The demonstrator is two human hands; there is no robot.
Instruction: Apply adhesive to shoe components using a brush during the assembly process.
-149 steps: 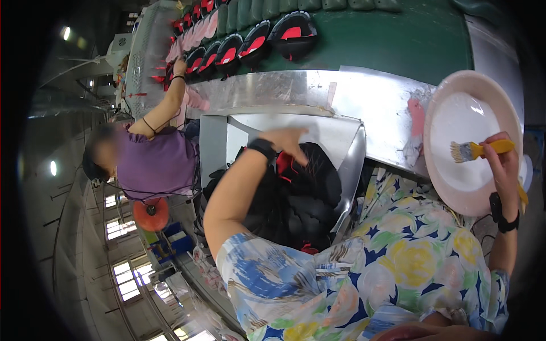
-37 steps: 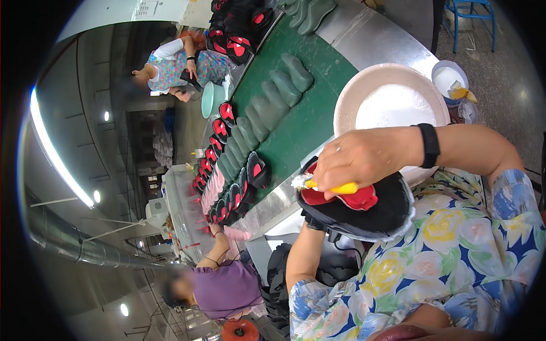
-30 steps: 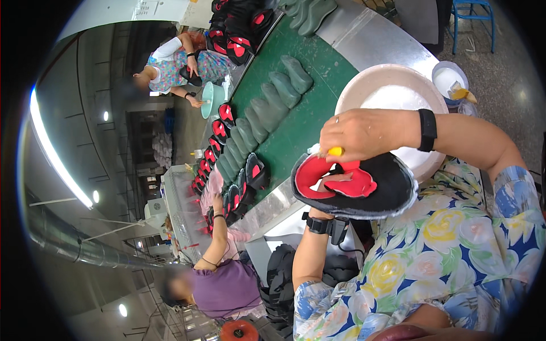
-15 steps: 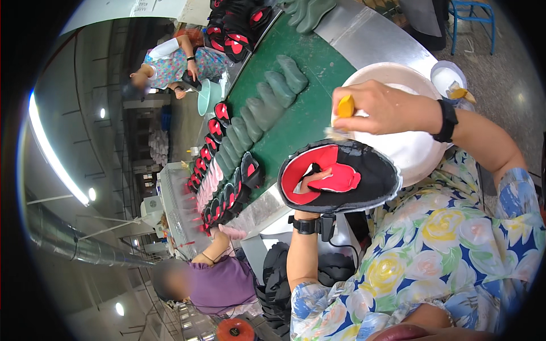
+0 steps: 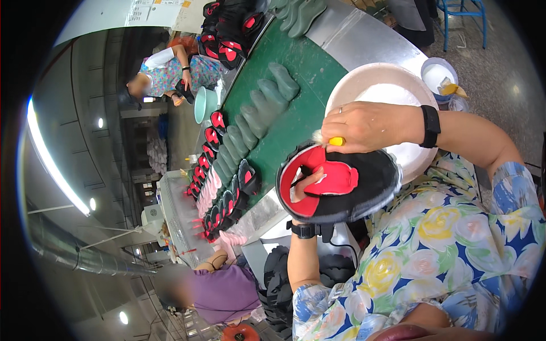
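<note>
Shoe upper (image 5: 372, 176) held by your left hand (image 5: 307, 184), finger inside; your right hand (image 5: 364, 128), fingers round yellow brush (image 5: 336, 141), at far left rim.

Floral top (image 5: 421, 244), black wristbands (image 5: 430, 126), ring (image 5: 341, 110)

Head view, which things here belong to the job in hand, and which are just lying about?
In the job:
black-and-red upper, held by the left hand
yellow-handled brush, in the right hand, by the upper's edge
pale pink basin with white contents, apparently

Seemingly just about:
blue stool, upper right
round orange object, lower edge
</note>
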